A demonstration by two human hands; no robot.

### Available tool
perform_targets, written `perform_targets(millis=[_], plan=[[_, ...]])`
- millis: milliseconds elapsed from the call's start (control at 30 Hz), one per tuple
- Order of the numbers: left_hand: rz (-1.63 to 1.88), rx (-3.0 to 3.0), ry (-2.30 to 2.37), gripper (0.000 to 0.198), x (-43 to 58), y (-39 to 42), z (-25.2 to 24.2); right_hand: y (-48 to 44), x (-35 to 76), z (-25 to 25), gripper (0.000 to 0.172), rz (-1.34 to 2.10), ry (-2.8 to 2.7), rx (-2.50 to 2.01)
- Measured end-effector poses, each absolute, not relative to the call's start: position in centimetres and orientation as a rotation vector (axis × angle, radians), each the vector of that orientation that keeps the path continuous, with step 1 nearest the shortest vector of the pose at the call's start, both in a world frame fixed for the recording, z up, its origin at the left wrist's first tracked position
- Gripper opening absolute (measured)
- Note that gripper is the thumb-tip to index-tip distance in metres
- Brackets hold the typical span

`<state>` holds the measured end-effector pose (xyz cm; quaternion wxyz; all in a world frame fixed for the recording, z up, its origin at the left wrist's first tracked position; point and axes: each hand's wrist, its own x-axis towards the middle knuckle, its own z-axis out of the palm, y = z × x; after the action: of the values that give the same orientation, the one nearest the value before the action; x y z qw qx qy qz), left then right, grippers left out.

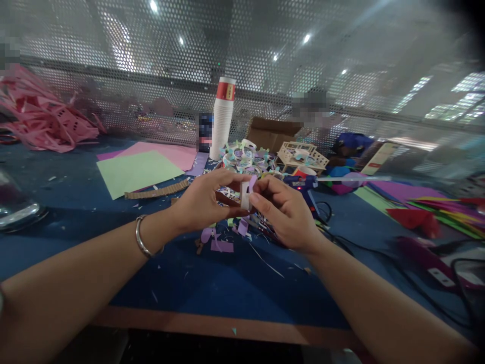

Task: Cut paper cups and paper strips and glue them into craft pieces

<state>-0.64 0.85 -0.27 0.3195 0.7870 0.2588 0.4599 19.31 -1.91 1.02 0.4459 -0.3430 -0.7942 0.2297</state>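
Between my two hands, above the blue table, is a small white paper ring (pixel 245 196). My left hand (pixel 202 198) grips its left side between thumb and fingers. A purple paper strip (pixel 252 183) stands at the ring's upper right. My right hand (pixel 286 210) pinches there, its thumb and fingertips at the strip and the ring's edge; the exact contact is partly hidden. Behind my hands lies a pile of small paper pieces in white, mint and purple (pixel 248 155). Purple paper scraps (pixel 223 246) lie below my hands.
A tall paper cup stack (pixel 223 119) stands behind. A blue glue gun (pixel 303 186) with its cord is right of my hands. Coloured sheets (pixel 140 172) and a cardboard strip (pixel 157 191) lie left; pink paper strips (pixel 45 114) are heaped far left. A power strip (pixel 428 263) lies right.
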Motion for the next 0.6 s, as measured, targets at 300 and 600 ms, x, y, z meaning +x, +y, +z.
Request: perform_targets(millis=[300, 600], plan=[[1.185, 1.961, 0.662, 0.063, -0.3, 0.37, -0.51, -1.94, 19.41, 1.09, 0.014, 0.667, -1.92, -0.853], [1.145, 1.942, 0.706, 0.065, -0.4, 0.02, -0.07, -1.79, 19.48, 1.24, 0.016, 0.73, -1.897, -0.831]])
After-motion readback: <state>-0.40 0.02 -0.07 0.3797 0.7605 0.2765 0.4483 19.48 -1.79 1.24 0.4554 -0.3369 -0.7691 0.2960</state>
